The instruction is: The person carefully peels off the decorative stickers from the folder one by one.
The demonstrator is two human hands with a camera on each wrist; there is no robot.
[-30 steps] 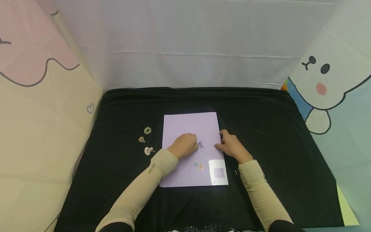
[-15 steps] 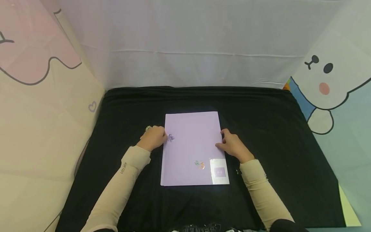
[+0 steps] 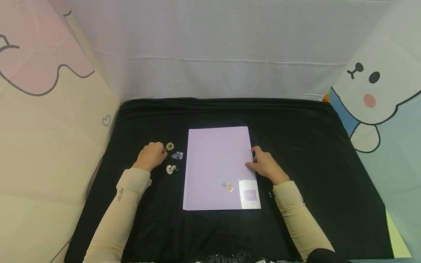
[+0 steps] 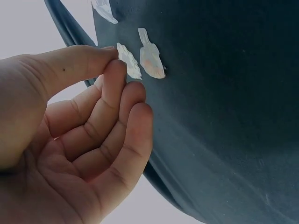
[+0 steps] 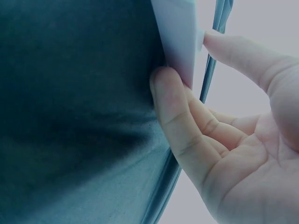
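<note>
My left hand (image 3: 150,156) is left of a lilac folder (image 3: 213,157), with thumb and forefinger tips pinched together. In the left wrist view, a pale flat sticker (image 4: 129,61) sits right at those tips; its print is unclear there. A round wreath sticker (image 3: 169,146), a purple flower sticker (image 3: 177,155) and a white flower sticker (image 3: 171,169) lie on the black cloth beside the hand. My right hand (image 3: 267,167) grips the folder's right edge, thumb over the top and fingers against the side. On the cover is an orange flower sticker (image 3: 227,186) with green leaves.
Black cloth (image 3: 296,131) covers the table. A whitish label (image 3: 250,194) sits at the folder's lower right corner. Some small bright thing (image 3: 270,195) lies near the right sleeve. A white curtain (image 3: 210,51) hangs behind, with cartoon-printed sheets (image 3: 388,146) at the sides.
My left hand has moved left off the folder, bringing the purple flower sticker onto the cloth and letting it go there. It now covers where an orange-tinted sticker lay. The right hand keeps its place.
</note>
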